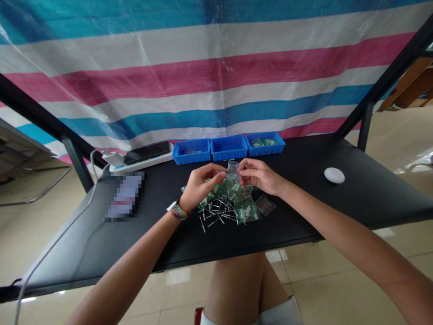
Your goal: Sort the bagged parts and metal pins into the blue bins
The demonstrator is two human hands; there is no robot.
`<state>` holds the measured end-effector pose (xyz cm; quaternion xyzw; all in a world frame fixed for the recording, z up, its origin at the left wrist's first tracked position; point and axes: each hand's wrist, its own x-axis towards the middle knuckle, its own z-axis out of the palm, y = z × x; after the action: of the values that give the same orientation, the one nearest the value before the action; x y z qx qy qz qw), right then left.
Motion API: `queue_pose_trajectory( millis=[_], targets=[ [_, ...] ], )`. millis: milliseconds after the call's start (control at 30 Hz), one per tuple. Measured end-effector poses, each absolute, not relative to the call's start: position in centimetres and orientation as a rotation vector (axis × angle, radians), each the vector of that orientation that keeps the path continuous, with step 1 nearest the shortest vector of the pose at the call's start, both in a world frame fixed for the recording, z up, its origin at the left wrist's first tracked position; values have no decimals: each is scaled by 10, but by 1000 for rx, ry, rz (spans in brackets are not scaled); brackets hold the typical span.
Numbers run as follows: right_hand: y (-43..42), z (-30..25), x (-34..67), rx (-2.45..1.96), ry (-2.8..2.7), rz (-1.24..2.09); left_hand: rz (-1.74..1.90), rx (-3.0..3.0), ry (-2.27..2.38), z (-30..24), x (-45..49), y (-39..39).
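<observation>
Your left hand (203,185) and right hand (259,175) both pinch the small clear bag (233,169) above the rivet pile (219,213). Its mouth is possibly open; hold it upright and spread gently.

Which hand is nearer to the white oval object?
Right. The right hand is left of the white oval object; the left hand is farther left. Both pinch a clear bag.

Head-worn camera, facing forward and down, close over black table (372,198)
</observation>
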<state>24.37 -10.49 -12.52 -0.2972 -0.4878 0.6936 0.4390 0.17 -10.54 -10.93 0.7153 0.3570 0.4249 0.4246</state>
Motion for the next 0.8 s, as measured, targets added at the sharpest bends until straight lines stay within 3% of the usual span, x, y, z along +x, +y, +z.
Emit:
queue_pose_trajectory(
  millis=[800],
  targets=[
    [-111, -128, 235, -861, -1453, 1470, 1048, 1874, 907, -110, 5, -110]
  ],
)
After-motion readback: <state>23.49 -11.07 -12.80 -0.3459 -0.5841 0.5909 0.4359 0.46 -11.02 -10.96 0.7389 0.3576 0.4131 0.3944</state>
